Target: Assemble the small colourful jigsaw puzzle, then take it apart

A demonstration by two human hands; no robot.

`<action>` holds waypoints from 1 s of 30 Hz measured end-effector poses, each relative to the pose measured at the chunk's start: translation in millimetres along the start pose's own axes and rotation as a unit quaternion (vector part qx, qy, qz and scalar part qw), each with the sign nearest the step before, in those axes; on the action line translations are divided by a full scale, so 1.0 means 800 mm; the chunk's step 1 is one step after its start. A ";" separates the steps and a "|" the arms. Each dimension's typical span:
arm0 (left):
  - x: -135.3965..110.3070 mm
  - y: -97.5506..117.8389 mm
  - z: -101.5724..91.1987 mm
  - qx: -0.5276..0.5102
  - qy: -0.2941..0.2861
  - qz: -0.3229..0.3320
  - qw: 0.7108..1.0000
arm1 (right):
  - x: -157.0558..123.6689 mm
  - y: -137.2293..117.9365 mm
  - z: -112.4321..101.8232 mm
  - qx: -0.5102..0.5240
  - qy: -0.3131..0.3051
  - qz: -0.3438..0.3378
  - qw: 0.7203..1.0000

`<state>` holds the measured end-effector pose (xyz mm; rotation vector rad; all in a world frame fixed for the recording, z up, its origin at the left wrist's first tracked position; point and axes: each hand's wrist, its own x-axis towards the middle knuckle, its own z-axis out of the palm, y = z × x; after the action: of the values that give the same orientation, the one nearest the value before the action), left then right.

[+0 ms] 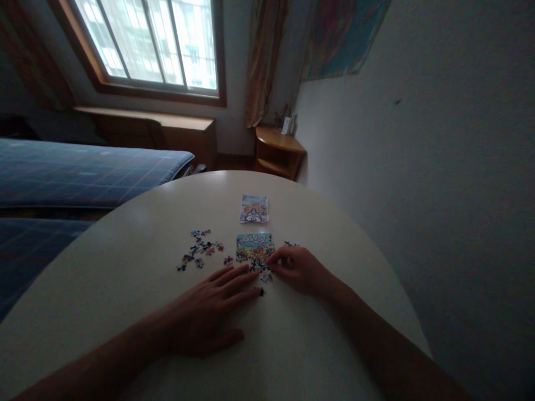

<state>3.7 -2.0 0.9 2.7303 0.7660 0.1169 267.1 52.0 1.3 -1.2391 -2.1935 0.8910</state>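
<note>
A small, partly assembled colourful jigsaw puzzle (pixel 254 247) lies on the round white table (pixel 125 278). My left hand (pixel 211 306) rests flat on the table, fingers stretched out, its fingertips touching the puzzle's lower left edge. My right hand (pixel 296 269) is pinched at the puzzle's lower right corner, apparently on a small puzzle piece. Loose puzzle pieces (pixel 199 249) are scattered to the left of the puzzle, and a few more (pixel 291 244) lie at its right. A reference picture card (pixel 253 209) lies just beyond the puzzle.
A bed with a blue plaid cover (pixel 83 167) stands at the left of the table. A wooden corner shelf (pixel 278 150) and a window (pixel 154 42) are at the back. A white wall (pixel 418 167) runs close along the right.
</note>
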 end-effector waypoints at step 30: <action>-0.001 -0.001 0.003 -0.029 0.038 0.012 0.999 | -0.005 -0.023 0.001 -0.103 0.000 0.035 0.994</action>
<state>3.2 -1.9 -1.9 2.6944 0.7378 0.2469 257.7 41.2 14.0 -1.4194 -2.3004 0.7034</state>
